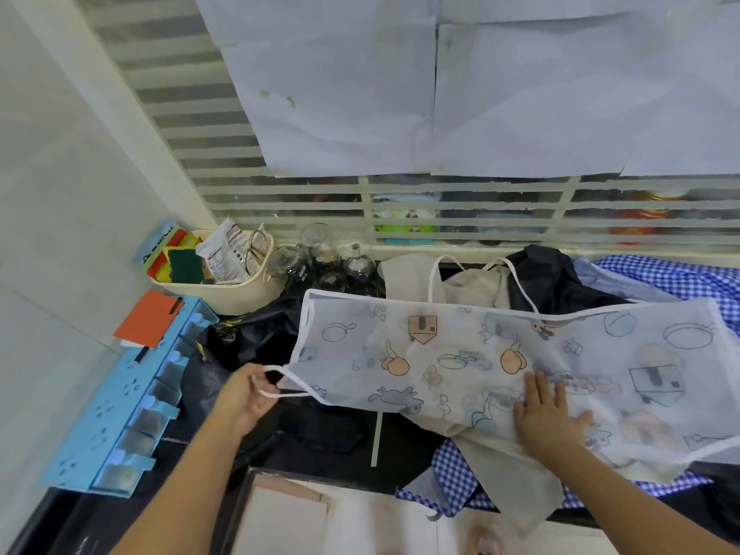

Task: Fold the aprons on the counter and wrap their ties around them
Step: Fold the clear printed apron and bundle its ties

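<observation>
The printed apron [460, 354], thin and white with small cartoon drawings, lies spread wide across the middle and right part of the dark worktop [190, 430], on top of other aprons. I see the left hand [244, 394] at its left corner, where thumb and fingers pinch the white tie loop [276, 380] that comes out of the hem. The right hand [548, 414] lies flat on the cloth with the fingers spread, pressing on the lower middle part. A second white tie [376, 438] hangs straight down from the lower edge toward the front of the worktop.

Under the printed apron a beige apron [500, 466] sticks out at the front, and under that one a blue checked apron [452, 478]. More checked cloth shows at the far right. Behind the printed apron lies a dark navy apron [556, 282], crumpled, with beige cloth and white straps just beside it. Another dark cloth [256, 338] lies at the left, partly under the printed one.

At the back left corner stands a beige basket [240, 294] with sponges [180, 262] and a paper packet [222, 250] inside. Next to it are several glass jars [320, 242]. Along the left wall lies a blue plastic rack [120, 414], and an orange notebook [148, 318] rests on its far end. Sheets of paper [400, 94] cover the upper part of the window.
</observation>
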Demonstrator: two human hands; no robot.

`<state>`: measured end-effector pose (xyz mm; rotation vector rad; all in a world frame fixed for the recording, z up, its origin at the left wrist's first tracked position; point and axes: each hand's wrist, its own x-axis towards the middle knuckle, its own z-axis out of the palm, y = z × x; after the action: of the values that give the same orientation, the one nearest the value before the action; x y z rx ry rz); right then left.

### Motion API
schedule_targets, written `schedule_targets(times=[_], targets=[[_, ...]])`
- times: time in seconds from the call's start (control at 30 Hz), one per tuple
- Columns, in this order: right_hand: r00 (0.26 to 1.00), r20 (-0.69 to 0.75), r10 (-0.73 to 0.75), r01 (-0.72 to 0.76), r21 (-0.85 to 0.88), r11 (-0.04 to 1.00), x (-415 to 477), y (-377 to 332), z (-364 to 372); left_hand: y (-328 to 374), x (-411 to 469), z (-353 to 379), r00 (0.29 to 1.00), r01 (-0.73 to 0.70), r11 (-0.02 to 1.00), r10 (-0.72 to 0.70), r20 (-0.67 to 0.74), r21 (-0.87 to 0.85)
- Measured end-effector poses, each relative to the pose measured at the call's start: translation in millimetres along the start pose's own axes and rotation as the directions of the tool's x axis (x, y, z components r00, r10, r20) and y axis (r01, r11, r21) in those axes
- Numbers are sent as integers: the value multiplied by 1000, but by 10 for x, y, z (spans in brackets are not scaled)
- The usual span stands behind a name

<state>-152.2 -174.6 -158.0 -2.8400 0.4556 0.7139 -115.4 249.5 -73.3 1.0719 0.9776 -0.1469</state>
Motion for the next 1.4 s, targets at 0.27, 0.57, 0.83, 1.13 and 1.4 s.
schedule_targets(times=[0.27,0.57,0.83,1.13,1.4], targets=[[1000,17,-1,1,8,1000,-52,2,-64,691,-131,136,549,-426,401,827,-121,811],[986,-161,34,37,421,906,-10,-94,-124,-401,-275,1217,445,-686,-225,624,643,692],[771,-345,535,96,894,439,-338,340,-281,-1759,-242,1756,780,-524,-331,183,598,785],[731,289,618,94,855,-511,-555,932,54,-1889,-220,1960,747,-561,-336,188,638,756],[890,206,408,168,682,-712,-579,931,-327,-2090,-411,2273,584,-750,-290,132,801,595]])
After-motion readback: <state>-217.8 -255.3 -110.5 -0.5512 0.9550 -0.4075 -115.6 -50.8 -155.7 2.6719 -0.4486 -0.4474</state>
